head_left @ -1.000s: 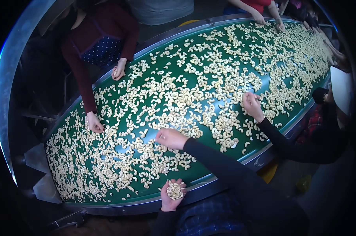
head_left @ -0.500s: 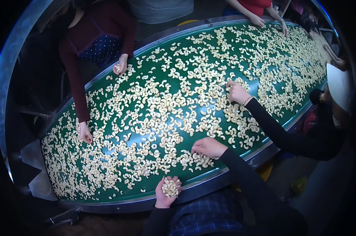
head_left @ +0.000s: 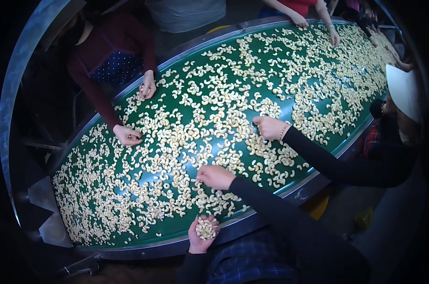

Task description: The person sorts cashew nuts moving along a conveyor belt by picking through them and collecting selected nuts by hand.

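Pale cashew nuts (head_left: 176, 137) lie scattered thickly over a green conveyor belt (head_left: 176, 226). At the near edge of the belt, my left hand (head_left: 195, 240) is turned palm up, its fingers curled round a heap of cashew nuts (head_left: 206, 228). Farther in and to the right, my right hand (head_left: 218, 177) reaches over the belt with thumb and fingers pinched together just above the nuts. Whether a nut sits between those fingertips is hidden.
From the right, a co-worker's hand with a bracelet (head_left: 270, 128) reaches in beside my right arm. Across the belt, another person's two hands (head_left: 127, 136) work among the nuts, and more hands (head_left: 335, 38) are at the far end. A metal rim (head_left: 143, 247) borders the belt.
My right hand has moved left and slightly farther in over the nuts. The left hand stays nearly in place with its heap. Co-workers' hands have shifted, and the nuts have changed position.
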Action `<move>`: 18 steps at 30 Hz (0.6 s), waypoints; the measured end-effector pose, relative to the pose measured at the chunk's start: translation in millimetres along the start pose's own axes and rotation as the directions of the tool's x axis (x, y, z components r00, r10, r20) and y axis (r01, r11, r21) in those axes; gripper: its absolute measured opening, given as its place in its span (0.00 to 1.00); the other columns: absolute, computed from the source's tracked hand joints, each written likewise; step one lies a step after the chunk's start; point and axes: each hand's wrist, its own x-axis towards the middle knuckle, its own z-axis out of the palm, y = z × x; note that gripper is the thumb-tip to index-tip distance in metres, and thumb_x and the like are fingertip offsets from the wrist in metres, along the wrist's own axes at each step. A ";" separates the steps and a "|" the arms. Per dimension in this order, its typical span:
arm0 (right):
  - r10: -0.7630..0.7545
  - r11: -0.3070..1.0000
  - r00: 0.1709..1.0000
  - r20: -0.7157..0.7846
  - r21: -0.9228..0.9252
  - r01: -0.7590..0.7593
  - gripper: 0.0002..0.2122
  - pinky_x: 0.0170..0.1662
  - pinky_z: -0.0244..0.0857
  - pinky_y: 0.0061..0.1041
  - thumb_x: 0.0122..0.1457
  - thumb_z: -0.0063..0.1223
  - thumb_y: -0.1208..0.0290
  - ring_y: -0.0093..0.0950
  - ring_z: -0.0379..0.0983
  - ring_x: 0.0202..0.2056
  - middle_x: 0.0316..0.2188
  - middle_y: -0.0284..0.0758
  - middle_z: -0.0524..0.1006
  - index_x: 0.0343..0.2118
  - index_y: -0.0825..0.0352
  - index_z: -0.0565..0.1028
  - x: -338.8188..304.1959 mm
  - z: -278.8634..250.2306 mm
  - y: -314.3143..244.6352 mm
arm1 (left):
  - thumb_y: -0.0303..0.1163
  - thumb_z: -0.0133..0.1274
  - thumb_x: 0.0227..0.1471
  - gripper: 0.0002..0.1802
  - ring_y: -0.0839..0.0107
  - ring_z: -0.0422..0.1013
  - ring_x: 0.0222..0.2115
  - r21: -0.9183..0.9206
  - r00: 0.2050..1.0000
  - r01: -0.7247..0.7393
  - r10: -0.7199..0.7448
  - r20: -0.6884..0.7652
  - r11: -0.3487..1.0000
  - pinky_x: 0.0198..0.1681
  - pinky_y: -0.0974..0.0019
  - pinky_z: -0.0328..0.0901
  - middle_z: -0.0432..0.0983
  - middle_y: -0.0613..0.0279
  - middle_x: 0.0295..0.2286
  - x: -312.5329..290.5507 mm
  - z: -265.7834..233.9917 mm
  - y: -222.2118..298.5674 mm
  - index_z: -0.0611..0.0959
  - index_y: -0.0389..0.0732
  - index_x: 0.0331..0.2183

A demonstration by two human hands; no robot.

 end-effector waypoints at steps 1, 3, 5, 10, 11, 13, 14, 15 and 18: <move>0.031 0.938 0.996 0.086 0.341 -0.059 0.12 0.24 0.61 0.22 0.63 0.49 0.63 0.24 0.70 0.21 0.24 0.33 0.76 0.42 0.67 0.70 -13.6 -13.4 8.6 | 0.42 0.45 0.59 0.14 0.65 0.62 0.35 -0.003 1.000 -0.007 0.007 0.002 1.000 0.37 0.64 0.64 0.67 0.58 0.36 1.3 -0.1 -2.9 0.77 0.41 0.34; 0.082 0.586 0.969 0.231 0.776 -0.235 0.13 0.20 0.56 0.17 0.65 0.47 0.60 0.18 0.66 0.19 0.25 0.30 0.75 0.41 0.66 0.71 -38.8 -42.2 20.1 | 0.42 0.45 0.59 0.14 0.65 0.62 0.35 -0.036 1.000 -0.015 0.015 0.009 0.999 0.37 0.64 0.64 0.66 0.58 0.36 3.4 0.6 -9.4 0.77 0.41 0.34; 0.178 0.406 0.967 0.183 0.881 -0.242 0.13 0.19 0.53 0.16 0.65 0.46 0.59 0.16 0.64 0.18 0.25 0.29 0.75 0.39 0.66 0.72 -52.1 -73.1 24.4 | 0.42 0.45 0.59 0.14 0.65 0.62 0.35 -0.034 1.000 -0.015 0.015 0.012 0.999 0.37 0.64 0.64 0.66 0.58 0.36 10.4 4.9 -17.6 0.77 0.41 0.34; 0.039 0.983 0.789 -0.614 -0.116 -0.140 0.10 0.28 0.67 0.35 0.58 0.55 0.62 0.37 0.75 0.23 0.21 0.38 0.77 0.29 0.64 0.74 -24.3 -127.5 3.1 | 0.41 0.45 0.58 0.14 0.65 0.61 0.36 -0.023 0.999 0.010 -0.009 0.040 1.000 0.37 0.64 0.64 0.65 0.58 0.36 34.8 21.2 -40.9 0.76 0.40 0.35; -0.082 0.887 0.748 -0.658 -0.391 -0.247 0.09 0.30 0.68 0.36 0.57 0.55 0.65 0.41 0.76 0.26 0.23 0.40 0.79 0.27 0.65 0.74 -14.9 -130.2 -2.0 | 0.41 0.45 0.58 0.14 0.65 0.61 0.36 -0.025 0.999 0.003 -0.002 0.038 1.000 0.37 0.64 0.64 0.65 0.58 0.36 38.5 25.0 -45.2 0.76 0.40 0.35; 0.001 0.837 0.795 -0.607 -0.434 -0.333 0.09 0.32 0.69 0.39 0.56 0.55 0.67 0.43 0.76 0.28 0.23 0.44 0.78 0.29 0.68 0.74 -5.3 -138.3 15.3 | 0.42 0.45 0.58 0.13 0.68 0.60 0.33 0.021 1.000 0.009 -0.009 -0.016 1.000 0.35 0.66 0.63 0.63 0.62 0.32 51.5 37.6 -59.7 0.75 0.42 0.34; -0.001 0.837 0.794 -0.608 -0.435 -0.332 0.09 0.32 0.69 0.39 0.56 0.55 0.67 0.43 0.76 0.28 0.23 0.44 0.78 0.29 0.68 0.74 -5.7 -143.0 25.8 | 0.42 0.45 0.58 0.13 0.67 0.59 0.32 0.057 0.999 -0.002 0.004 -0.042 0.998 0.34 0.66 0.63 0.62 0.62 0.32 56.9 40.7 -66.5 0.75 0.42 0.33; -0.018 0.829 0.832 -0.554 -0.474 -0.298 0.10 0.30 0.69 0.37 0.57 0.55 0.65 0.40 0.76 0.26 0.24 0.43 0.78 0.31 0.69 0.74 -8.1 -145.0 30.2 | 0.42 0.45 0.58 0.13 0.67 0.59 0.32 0.056 0.999 -0.011 0.013 -0.043 0.998 0.34 0.66 0.63 0.62 0.62 0.32 58.1 39.8 -69.2 0.75 0.42 0.33; 0.108 0.986 0.908 -0.405 -0.072 -0.149 0.13 0.28 0.68 0.30 0.59 0.54 0.62 0.30 0.74 0.23 0.23 0.38 0.78 0.34 0.71 0.73 -22.5 -153.9 40.5 | 0.42 0.47 0.57 0.15 0.64 0.61 0.36 -0.005 0.997 -0.002 0.002 0.080 1.000 0.38 0.63 0.64 0.65 0.58 0.36 59.1 32.1 -76.3 0.77 0.40 0.35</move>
